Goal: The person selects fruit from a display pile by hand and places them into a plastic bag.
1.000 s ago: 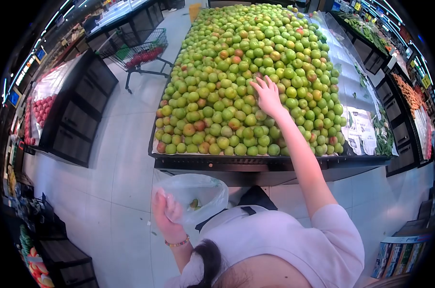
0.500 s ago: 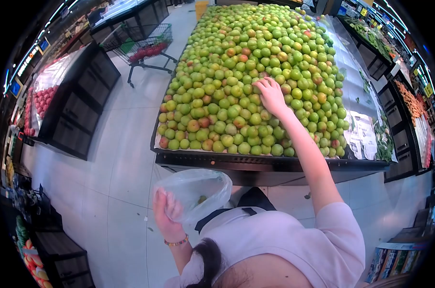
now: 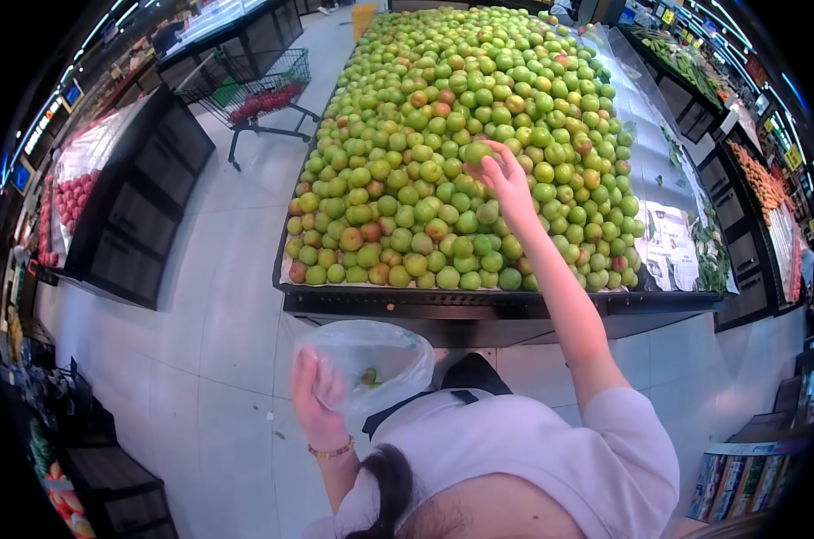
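Note:
My left hand (image 3: pixel 315 384) grips the edge of a clear plastic bag (image 3: pixel 396 370), its mouth spread wide. A small dark greenish thing (image 3: pixel 368 377) shows inside the bag, too blurred to name. Over the middle of a big heap of green plums (image 3: pixel 416 184), some blushed red, my right hand (image 3: pixel 504 180) has its fingers closed on one green plum (image 3: pixel 475 154). That plum is at the fingertips, close above the others.
The heap sits on a display stand with a dark front edge (image 3: pixel 479 305). Newspaper sheets (image 3: pixel 666 247) lie to its right. A shopping cart (image 3: pixel 254 94) with red contents stands at the left, near a dark cabinet stand (image 3: pixel 146 189) of red fruit.
My right hand was down among the plums and now has one at its fingertips, slightly raised. The left hand still holds the bag in about the same place. The view has shifted slightly.

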Available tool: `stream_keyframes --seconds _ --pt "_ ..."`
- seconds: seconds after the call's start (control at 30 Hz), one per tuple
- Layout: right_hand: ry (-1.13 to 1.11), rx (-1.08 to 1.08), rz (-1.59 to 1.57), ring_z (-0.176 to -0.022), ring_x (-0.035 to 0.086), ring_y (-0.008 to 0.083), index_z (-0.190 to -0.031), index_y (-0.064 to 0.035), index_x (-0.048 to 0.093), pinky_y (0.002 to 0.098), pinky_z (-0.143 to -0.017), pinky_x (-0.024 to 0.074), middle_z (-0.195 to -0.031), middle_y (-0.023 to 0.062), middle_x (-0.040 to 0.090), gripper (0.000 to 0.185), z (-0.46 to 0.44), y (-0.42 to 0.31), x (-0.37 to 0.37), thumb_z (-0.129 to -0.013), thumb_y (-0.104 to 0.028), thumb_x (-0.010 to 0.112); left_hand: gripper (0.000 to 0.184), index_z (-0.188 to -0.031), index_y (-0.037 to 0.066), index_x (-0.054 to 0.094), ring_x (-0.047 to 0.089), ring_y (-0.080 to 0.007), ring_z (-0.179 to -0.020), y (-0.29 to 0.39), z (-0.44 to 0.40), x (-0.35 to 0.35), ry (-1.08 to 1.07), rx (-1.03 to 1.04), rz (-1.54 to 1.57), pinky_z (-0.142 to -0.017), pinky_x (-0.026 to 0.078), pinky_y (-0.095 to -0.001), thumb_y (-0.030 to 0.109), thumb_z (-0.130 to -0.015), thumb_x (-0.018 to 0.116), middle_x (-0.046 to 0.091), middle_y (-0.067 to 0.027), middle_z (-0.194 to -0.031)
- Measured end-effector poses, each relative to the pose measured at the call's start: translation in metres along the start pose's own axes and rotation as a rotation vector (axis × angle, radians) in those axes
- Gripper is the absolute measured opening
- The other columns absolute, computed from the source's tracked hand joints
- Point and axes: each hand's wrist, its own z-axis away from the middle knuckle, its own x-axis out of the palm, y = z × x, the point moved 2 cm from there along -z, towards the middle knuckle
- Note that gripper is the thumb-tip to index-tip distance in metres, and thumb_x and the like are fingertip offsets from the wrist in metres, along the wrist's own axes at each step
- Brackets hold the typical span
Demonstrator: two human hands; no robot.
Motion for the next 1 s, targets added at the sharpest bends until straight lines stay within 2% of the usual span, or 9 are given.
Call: stream_keyframes --seconds 0.1,0.3,0.4,0.67,0.7,0.8,0.83,0.87,1.0 --pt "0.053 0.158 -0.127 -0.094 0.055 0.0207 -0.112 0.0010 0.042 0.0293 -0.079 0.0455 -0.101 0.0137 0.056 0.037 0.006 0.001 0.002 -0.089 -0.027 0.044 0.007 -0.083 0.009 0.042 0.025 -0.0036 -0.041 0.001 -0.003 0.000 -0.034 -0.007 0.002 -0.036 0.021 -0.0186 0.013 -0.088 0.044 0.030 0.0047 -0.055" --pt "-0.331 0.428 -0.958 -0.084 0.053 0.0198 -0.109 -0.0030 0.040 0.0276 -0.074 0.0452 -0.100 0.0141 0.052 0.036 0.090 -0.025 0.066 -0.085 -0.029 0.046 0.010 -0.083 0.007 0.043 0.031 -0.0051 -0.042 -0.004 0.005 0.010 0.057 0.073 -0.075 -0.037 0.024 -0.0191 0.014 -0.084 0.051 0.037 0.0027 -0.057" --pt "-0.660 0.698 -1.408 -0.070 0.051 0.0161 -0.103 -0.0043 0.044 0.0248 -0.064 0.0428 -0.087 0.0108 0.051 0.032 0.152 -0.008 0.112 -0.082 -0.028 0.047 0.013 -0.091 0.008 0.047 0.034 -0.0044 -0.044 -0.012 0.008 0.006 -0.150 0.033 -0.141 -0.038 0.026 -0.0187 0.017 -0.082 0.051 0.041 0.0034 -0.063" --pt "-0.812 0.726 0.460 -0.067 0.049 0.0125 -0.089 -0.0014 0.055 0.0273 -0.060 0.0412 -0.074 0.0034 0.053 0.046 0.205 0.052 0.128 -0.083 -0.046 0.046 0.014 -0.087 0.007 0.045 0.038 -0.0069 -0.046 -0.019 0.016 0.015 -0.222 -0.036 -0.115 -0.039 0.029 -0.0201 0.017 -0.082 0.052 0.041 0.0017 -0.060" --pt "-0.922 0.828 0.471 -0.076 0.055 0.0175 -0.102 0.0004 0.051 0.0293 -0.067 0.0429 -0.084 0.0083 0.058 0.046 0.198 0.046 0.126 -0.083 -0.041 0.047 0.012 -0.086 0.009 0.045 0.038 -0.0067 -0.047 -0.019 0.017 0.015 -0.250 -0.044 -0.111 -0.040 0.029 -0.0198 0.019 -0.083 0.050 0.041 0.0023 -0.061" --pt "-1.112 0.537 0.648 -0.083 0.056 0.0238 -0.114 -0.0007 0.043 0.0316 -0.073 0.0430 -0.092 0.0126 0.059 0.048 0.206 0.078 0.113 -0.083 -0.037 0.047 0.012 -0.087 0.010 0.046 0.036 -0.0066 -0.045 -0.021 0.016 0.006 0.010 0.037 -0.096 -0.039 0.028 -0.0191 0.021 -0.085 0.046 0.041 0.0038 -0.062" --pt "-1.029 0.100 0.793 -0.088 0.055 0.0280 -0.120 -0.0013 0.036 0.0332 -0.077 0.0422 -0.098 0.0157 0.058 0.051 0.196 0.054 0.114 -0.081 -0.033 0.048 0.012 -0.088 0.010 0.046 0.036 -0.0066 -0.044 -0.018 0.017 0.006 0.064 0.075 -0.123 -0.039 0.028 -0.0193 0.022 -0.086 0.046 0.041 0.0040 -0.062" --pt "-1.227 0.616 0.737 -0.089 0.055 0.0264 -0.121 -0.0033 0.036 0.0310 -0.079 0.0422 -0.103 0.0161 0.055 0.051 0.185 0.041 0.108 -0.081 -0.032 0.049 0.012 -0.089 0.010 0.047 0.035 -0.0066 -0.044 -0.013 0.017 0.009 0.120 0.114 -0.148 -0.039 0.028 -0.0195 0.022 -0.087 0.045 0.041 0.0042 -0.062" --pt "-1.167 0.400 0.168 -0.087 0.053 0.0135 -0.108 -0.0056 0.051 0.0287 -0.079 0.0419 -0.093 0.0090 0.058 0.030 0.103 -0.033 0.099 -0.085 -0.024 0.050 0.015 -0.097 0.011 0.049 0.038 -0.0052 -0.049 -0.005 0.020 -0.016 -0.026 0.106 0.002 -0.042 0.030 -0.0190 0.022 -0.088 0.044 0.044 0.0044 -0.066"
